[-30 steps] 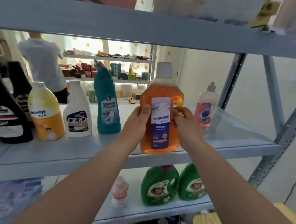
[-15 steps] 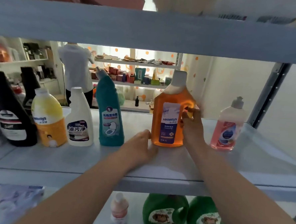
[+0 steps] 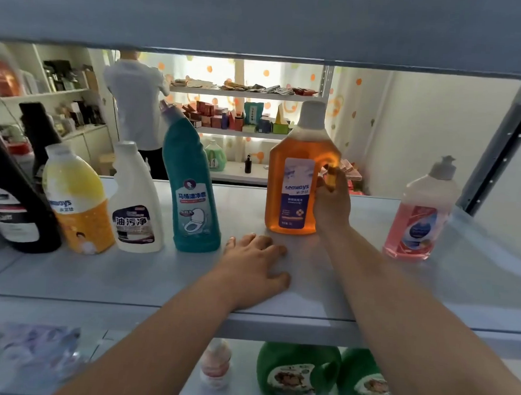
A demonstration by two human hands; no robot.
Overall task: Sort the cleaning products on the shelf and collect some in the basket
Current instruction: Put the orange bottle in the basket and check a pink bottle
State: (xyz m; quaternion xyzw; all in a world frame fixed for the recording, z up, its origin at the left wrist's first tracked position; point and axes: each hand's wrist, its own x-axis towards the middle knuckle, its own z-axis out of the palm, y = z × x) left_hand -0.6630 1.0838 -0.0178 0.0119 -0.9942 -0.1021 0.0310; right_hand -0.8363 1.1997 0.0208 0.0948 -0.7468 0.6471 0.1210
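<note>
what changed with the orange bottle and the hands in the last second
The orange bottle went from held by both hands to standing on the shelf. The left hand let go and rests flat on the shelf; the right hand still grips its handle. The other bottles stayed put.

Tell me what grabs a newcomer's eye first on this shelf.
The glowing orange Seaways bottle stands upright mid-shelf, with the right hand gripping its handle. The left hand rests flat on the shelf just in front of that bottle. A tall teal toilet-cleaner bottle rises to the left, and a pink bottle stands alone at the right.
</note>
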